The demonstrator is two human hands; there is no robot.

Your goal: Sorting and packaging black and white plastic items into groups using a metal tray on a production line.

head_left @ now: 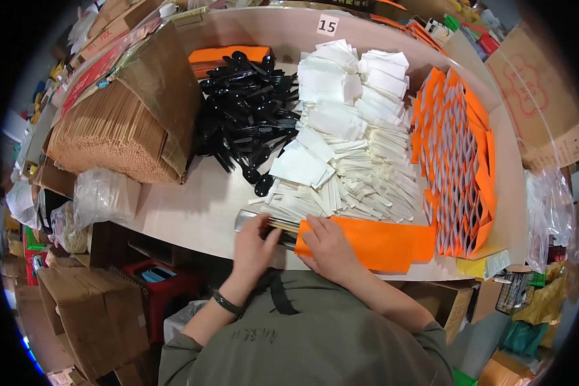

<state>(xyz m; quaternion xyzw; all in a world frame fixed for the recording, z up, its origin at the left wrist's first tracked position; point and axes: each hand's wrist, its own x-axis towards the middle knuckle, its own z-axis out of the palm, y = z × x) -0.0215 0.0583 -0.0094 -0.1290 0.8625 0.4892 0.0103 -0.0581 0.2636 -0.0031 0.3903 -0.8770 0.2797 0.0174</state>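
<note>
My left hand (254, 243) is closed around a slim bundle with wooden chopsticks (285, 225). A shiny silvery piece (243, 219) sticks out beyond its fingers; its kind is unclear. The chopsticks run into the near end of a flat orange sleeve (383, 243), which my right hand (330, 246) grips at that end. Whatever else lies in the bundle is hidden by my fingers. Just beyond my hands lie white paper napkins (301, 161) and many narrow white paper packets (373, 190). A heap of black plastic spoons (251, 109) rests further left.
At the left, a cardboard box (174, 83) on its side holds packed chopsticks (106, 138). Stacked orange sleeves (453, 167) stand along the right rim of the table (193, 215). More orange sleeves (228, 55) lie behind the spoons. A clear plastic bag (103, 193) sits by the box.
</note>
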